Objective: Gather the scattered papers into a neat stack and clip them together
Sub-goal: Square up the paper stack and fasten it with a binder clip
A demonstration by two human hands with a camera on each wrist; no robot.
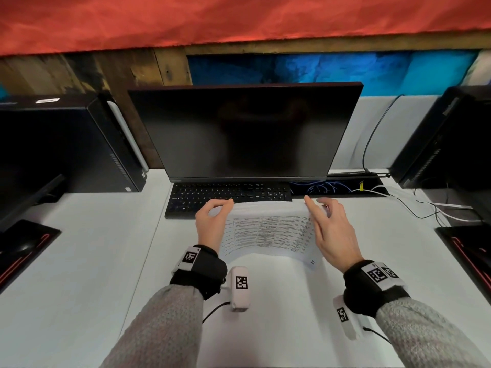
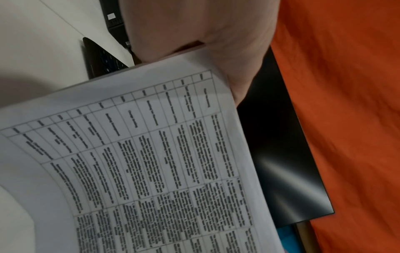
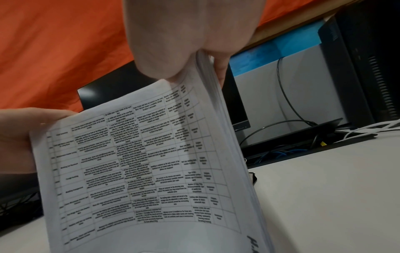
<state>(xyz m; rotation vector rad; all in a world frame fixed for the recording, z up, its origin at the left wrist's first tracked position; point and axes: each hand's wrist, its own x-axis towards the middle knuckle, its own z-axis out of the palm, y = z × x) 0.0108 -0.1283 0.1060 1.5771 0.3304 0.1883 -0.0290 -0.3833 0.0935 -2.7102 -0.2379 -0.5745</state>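
Observation:
A thick stack of white papers (image 1: 268, 232) with a printed table on its top sheet stands tilted on the white desk (image 1: 79, 261), near edge down and far edge raised toward the keyboard. My left hand (image 1: 216, 211) grips the stack's far left corner with curled fingers. My right hand (image 1: 318, 208) pinches the far right corner, index finger straight. The right wrist view shows the thumb (image 3: 160, 65) on the front of the papers (image 3: 140, 162) and other fingers behind the sheet edges. The left wrist view shows the papers (image 2: 151, 162) bowed under my palm (image 2: 194, 34).
A black keyboard (image 1: 228, 195) and dark monitor (image 1: 244, 134) sit just beyond the papers. PC towers stand at far left (image 1: 66, 144) and far right (image 1: 451, 139). Cables (image 1: 425, 205) trail on the right. Black mouse pads (image 1: 24, 243) (image 1: 467, 248) lie at both sides.

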